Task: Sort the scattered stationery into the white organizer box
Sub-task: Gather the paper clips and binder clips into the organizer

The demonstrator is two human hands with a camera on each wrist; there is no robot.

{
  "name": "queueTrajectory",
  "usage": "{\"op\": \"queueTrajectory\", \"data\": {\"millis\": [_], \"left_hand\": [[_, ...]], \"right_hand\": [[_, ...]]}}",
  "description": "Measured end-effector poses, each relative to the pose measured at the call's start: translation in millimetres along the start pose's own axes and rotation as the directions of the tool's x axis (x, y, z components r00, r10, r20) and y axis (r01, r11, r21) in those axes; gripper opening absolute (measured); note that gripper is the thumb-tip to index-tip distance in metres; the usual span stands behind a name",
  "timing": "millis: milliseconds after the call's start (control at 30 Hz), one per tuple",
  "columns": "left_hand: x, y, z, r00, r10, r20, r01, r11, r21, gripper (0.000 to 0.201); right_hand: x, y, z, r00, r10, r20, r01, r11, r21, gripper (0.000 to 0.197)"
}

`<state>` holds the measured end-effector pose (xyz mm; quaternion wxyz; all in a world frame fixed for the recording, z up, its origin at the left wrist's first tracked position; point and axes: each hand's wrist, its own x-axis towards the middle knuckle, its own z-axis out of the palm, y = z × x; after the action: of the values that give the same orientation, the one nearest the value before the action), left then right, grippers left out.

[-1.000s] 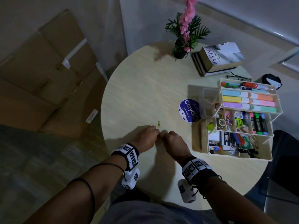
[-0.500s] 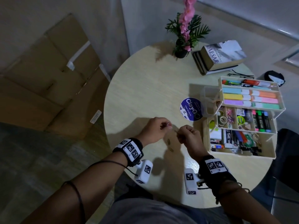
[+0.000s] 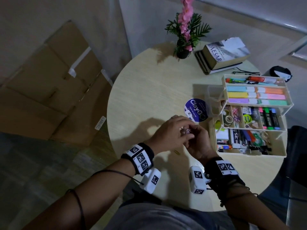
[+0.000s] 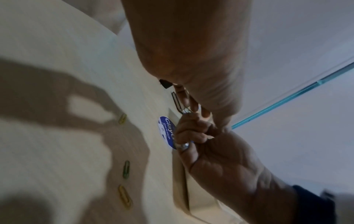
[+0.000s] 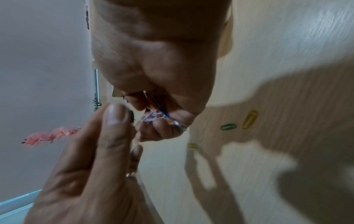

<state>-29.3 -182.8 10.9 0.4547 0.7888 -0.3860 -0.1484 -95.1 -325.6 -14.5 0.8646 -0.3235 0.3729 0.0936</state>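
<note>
Fingers of the right hand [image 3: 197, 140] curled round a small bundle of coloured wire paper clips [image 5: 155, 116], the left hand [image 3: 167, 135] pinching at it from nine o'clock. Three loose yellow and green paper clips [image 4: 125, 169] lay on the pale round wooden table [image 3: 149, 90] below; the white tiered plastic organizer box [image 3: 254, 113] stood at three o'clock.

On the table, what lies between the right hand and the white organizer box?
Nothing: the head view shows only bare table between the right hand and the white organizer box. A loose paper clip lies on the hand's other side.
</note>
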Motion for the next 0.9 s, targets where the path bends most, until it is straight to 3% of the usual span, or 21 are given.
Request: {"op": "queueTrajectory", "data": {"millis": [100,167,267,333,433,600,900], "left_hand": [[1,-26,-15,0.993,-0.090,-0.078,0.099,0.987,0.125,0.028],[-1,-56,-21,0.963,-0.268,0.033,0.249,0.928,0.279,0.046],[-11,-86,-23,0.917,-0.328,0.227,0.200,0.871,0.449,0.063],[-15,-94,-22,0.915,-0.293,0.277,0.129,0.863,0.488,0.059],[-13,-97,-20,0.926,-0.284,0.247,0.132,0.859,0.494,0.049],[-8,-95,-17,0.918,-0.333,0.218,0.170,0.824,0.541,0.009],[-5,-92,-12,0.894,-0.406,0.188,0.197,0.734,0.650,0.016]], "right_hand": [[2,-1,-10,0.999,-0.040,-0.029,0.036,0.989,-0.147,0.030],[-3,-1,-16,0.995,-0.101,-0.020,0.088,0.931,-0.355,0.027],[-10,4,-26,0.988,-0.155,0.011,0.136,0.828,-0.544,0.036],[-11,7,-33,0.990,-0.138,-0.008,0.108,0.810,-0.577,0.040],[-7,12,-42,0.979,-0.162,-0.122,0.056,0.795,-0.604,0.025],[-6,12,-58,0.966,-0.153,-0.209,-0.009,0.785,-0.619,0.023],[-25,0,-72,0.975,-0.141,-0.171,-0.008,0.747,-0.665,0.016]]}}
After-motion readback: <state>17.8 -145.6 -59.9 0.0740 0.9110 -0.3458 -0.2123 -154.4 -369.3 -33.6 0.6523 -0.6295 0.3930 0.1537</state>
